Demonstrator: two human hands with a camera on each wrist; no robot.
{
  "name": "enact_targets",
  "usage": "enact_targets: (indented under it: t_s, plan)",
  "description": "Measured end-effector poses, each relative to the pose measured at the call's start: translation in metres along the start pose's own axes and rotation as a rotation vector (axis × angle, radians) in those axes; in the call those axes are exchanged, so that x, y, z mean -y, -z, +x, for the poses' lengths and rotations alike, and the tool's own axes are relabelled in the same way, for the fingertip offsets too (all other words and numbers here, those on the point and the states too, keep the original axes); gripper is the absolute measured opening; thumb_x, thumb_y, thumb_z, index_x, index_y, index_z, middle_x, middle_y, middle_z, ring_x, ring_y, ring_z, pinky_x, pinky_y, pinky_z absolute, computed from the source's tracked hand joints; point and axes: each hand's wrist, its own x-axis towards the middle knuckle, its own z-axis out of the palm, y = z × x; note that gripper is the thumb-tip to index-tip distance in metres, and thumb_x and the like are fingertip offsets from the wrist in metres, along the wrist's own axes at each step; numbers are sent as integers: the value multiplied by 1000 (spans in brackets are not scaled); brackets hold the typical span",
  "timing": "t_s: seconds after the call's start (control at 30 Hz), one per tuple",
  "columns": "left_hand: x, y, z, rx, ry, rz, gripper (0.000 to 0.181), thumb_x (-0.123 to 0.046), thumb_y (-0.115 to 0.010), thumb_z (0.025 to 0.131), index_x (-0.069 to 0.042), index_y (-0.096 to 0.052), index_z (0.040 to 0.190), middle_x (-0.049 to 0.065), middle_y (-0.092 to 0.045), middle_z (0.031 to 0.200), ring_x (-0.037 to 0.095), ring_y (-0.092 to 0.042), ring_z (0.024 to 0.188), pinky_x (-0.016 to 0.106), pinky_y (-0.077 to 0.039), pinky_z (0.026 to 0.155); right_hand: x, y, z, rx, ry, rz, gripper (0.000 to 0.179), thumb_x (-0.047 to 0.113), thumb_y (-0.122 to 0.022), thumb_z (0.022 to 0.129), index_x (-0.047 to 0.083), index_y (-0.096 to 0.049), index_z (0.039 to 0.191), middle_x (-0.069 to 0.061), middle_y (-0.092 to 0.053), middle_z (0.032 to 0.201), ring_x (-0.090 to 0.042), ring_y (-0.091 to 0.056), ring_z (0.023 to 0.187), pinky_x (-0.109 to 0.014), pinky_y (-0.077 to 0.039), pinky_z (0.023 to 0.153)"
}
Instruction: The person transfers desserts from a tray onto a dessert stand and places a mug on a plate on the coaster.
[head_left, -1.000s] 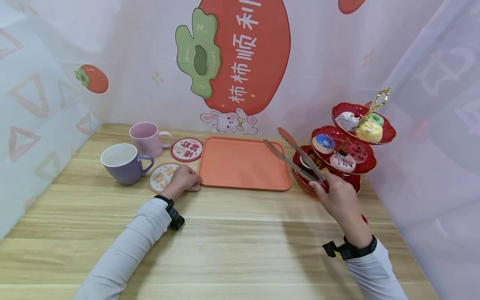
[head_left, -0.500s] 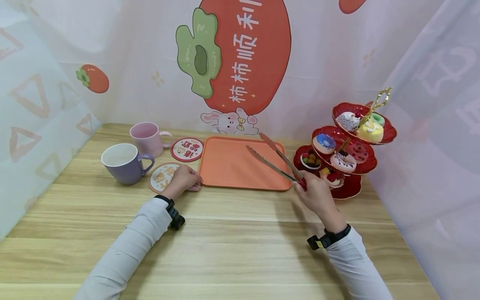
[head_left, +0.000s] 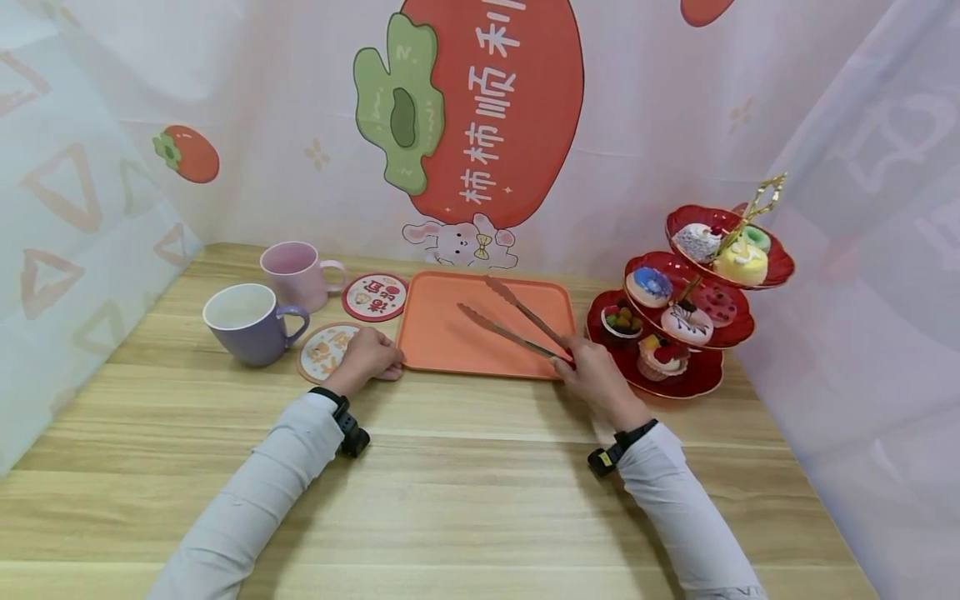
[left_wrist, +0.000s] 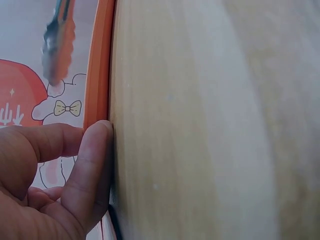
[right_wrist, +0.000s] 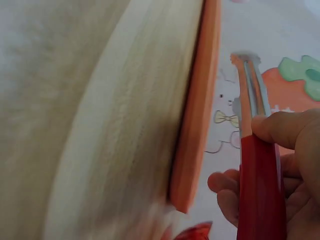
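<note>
An orange tray (head_left: pixel 442 321) lies on the table with nothing on it. My left hand (head_left: pixel 367 364) pinches its near left corner; the left wrist view shows the thumb and forefinger (left_wrist: pixel 92 150) on the rim. My right hand (head_left: pixel 597 379) grips a pair of tongs (head_left: pixel 517 337) by its red handle (right_wrist: pixel 260 185). The metal arms hang over the tray, spread apart and with nothing between them. To the right stands a three-tier red stand (head_left: pixel 701 385) bearing toy donuts, cakes and tarts.
At the left are a purple mug (head_left: pixel 251 333) and a pink mug (head_left: pixel 296 279). Two round coasters, one red-rimmed (head_left: pixel 375 297) and one tan-rimmed (head_left: pixel 322 354), lie between the mugs and the tray. A printed cloth (head_left: pixel 637 125) hangs behind the table.
My right hand has moved left with the tongs, from in front of the tiered stand to over the tray's right part. My left hand has stayed at the tray's corner.
</note>
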Motion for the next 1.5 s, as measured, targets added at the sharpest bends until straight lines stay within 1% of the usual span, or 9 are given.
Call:
enact_targets:
  t_s: [0.1, 0.3, 0.47, 0.57, 0.77, 0.97, 1.13, 1.3, 1.5]
  plan:
    - [1, 1, 0, -4, -9, 9, 12, -3, -60, 84, 8, -62, 89, 12, -63, 68, 14, -63, 53, 27, -57, 55, 0, -8, 10, 22, 28, -4, 27, 9, -67, 85, -6, -61, 107, -11, -60, 83, -20, -53, 64, -33, -49, 56]
    - [5, 1, 2, 2, 9, 24, 12, -4, -61, 85, 8, -62, 89, 11, -62, 69, 14, -64, 54, 27, -57, 55, -3, -23, 23, 42, 48, -39, 25, 11, -66, 86, -5, -61, 104, -8, -57, 78, -19, -51, 61, -33, -47, 54]
    - [5, -2, 3, -12, 9, 21, 13, -4, -61, 85, 8, -62, 89, 11, -62, 68, 14, -63, 53, 27, -57, 54, -4, -29, 33, 55, 62, -51, 21, 11, -66, 86, -4, -61, 100, -8, -55, 77, -21, -51, 64, -34, -47, 56]
    - [5, -3, 4, -13, 4, 19, 13, -4, -61, 85, 8, -62, 89, 11, -62, 67, 15, -63, 53, 27, -57, 54, -4, -32, 37, 75, 56, -69, 22, 11, -66, 87, -4, -60, 102, -8, -55, 77, -21, -51, 66, -33, -46, 57]
    - [4, -5, 3, -11, -6, 22, 12, -3, -60, 86, 9, -63, 89, 12, -62, 68, 15, -64, 54, 27, -57, 54, -1, -31, 41, 126, 9, -108, 26, 15, -65, 88, -2, -59, 105, -6, -52, 75, -20, -50, 63, -31, -43, 53]
    - [2, -3, 1, -11, -3, 11, 11, -3, -60, 86, 8, -62, 89, 12, -62, 68, 16, -64, 54, 27, -57, 54, 3, -27, 41, 194, -27, -143, 22, 22, -65, 89, 2, -57, 94, -3, -46, 65, -19, -47, 58, -28, -36, 49]
    - [2, -3, 2, -13, 1, 15, 11, -3, -60, 86, 8, -61, 89, 12, -62, 68, 16, -64, 53, 27, -57, 54, 7, -25, 42, 234, -42, -177, 22, 24, -64, 89, 4, -57, 93, -3, -48, 66, -19, -48, 59, -28, -39, 50]
    - [2, -2, 3, -15, 16, 25, 11, -4, -60, 87, 7, -61, 88, 13, -62, 68, 16, -64, 54, 28, -57, 54, 9, -25, 43, 255, -54, -175, 23, 25, -64, 90, 3, -58, 94, -3, -49, 69, -19, -49, 62, -28, -40, 52]
    - [1, -1, 2, -16, 3, 24, 11, -3, -60, 86, 7, -62, 88, 13, -63, 68, 16, -64, 54, 28, -57, 55, 9, -25, 44, 249, -54, -173, 23, 24, -65, 89, 3, -58, 95, -3, -49, 69, -20, -49, 62, -29, -40, 52]
